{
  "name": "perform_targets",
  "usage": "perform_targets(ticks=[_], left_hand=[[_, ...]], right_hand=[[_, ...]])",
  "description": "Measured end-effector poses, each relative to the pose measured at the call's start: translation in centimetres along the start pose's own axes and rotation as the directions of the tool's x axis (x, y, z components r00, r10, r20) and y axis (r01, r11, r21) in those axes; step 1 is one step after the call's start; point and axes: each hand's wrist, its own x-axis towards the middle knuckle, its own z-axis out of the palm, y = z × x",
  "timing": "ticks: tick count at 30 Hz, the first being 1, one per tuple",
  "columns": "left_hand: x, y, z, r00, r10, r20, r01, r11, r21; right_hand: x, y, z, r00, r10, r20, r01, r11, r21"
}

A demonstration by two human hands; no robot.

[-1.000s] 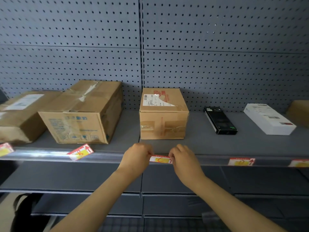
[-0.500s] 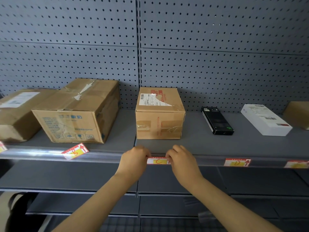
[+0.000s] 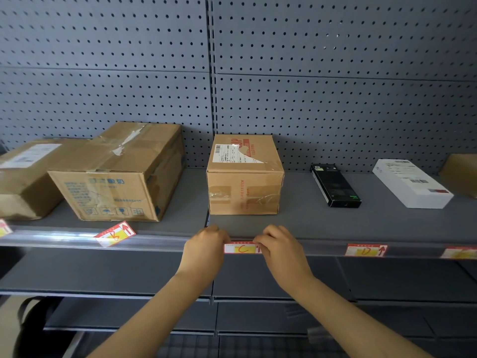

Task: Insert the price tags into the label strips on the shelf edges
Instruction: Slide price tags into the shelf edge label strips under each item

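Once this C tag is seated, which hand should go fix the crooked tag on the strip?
Probably the left hand: the tilted tag sticks out of the label strip on its side, while the right hand would have to cross over.

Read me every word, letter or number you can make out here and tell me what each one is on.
"C": handwritten on the tag both hands hold at the strip.
"B", red arrow: tilted tag.
"D", red arrow: right tag.
Partial "IP", red: middle box top.
Blue Chinese print on the big box, shipping labels, black box, white box: too small or blurred.
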Motion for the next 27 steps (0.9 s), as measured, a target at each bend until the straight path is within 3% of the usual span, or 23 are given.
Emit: perform_targets(ticks=[13, 19, 27], left_hand=[[-0.9, -0.3, -0.7, 0.997, -0.005, 0.074, 0.009, 0.998, -0.057], [-2.3, -2.2, -1.2, 0.996, -0.066, 0.059, 0.072, 0.992, -0.105], [-3.8, -10.5, -4.5, 0.995, -0.086, -0.049, 0.080, 0.990, -0.112]], right_hand=[[1.0, -0.6, -2.2, 0.979, -0.084, 0.188, 0.113, 0.983, -0.147], [1.8, -2.3, -0.2, 0.994, -0.072, 0.077, 0.082, 0.988, -0.133], [5.1, -11.3, 3.6, 0.976, -0.215, 0.022, 0.215, 0.976, 0.013]])
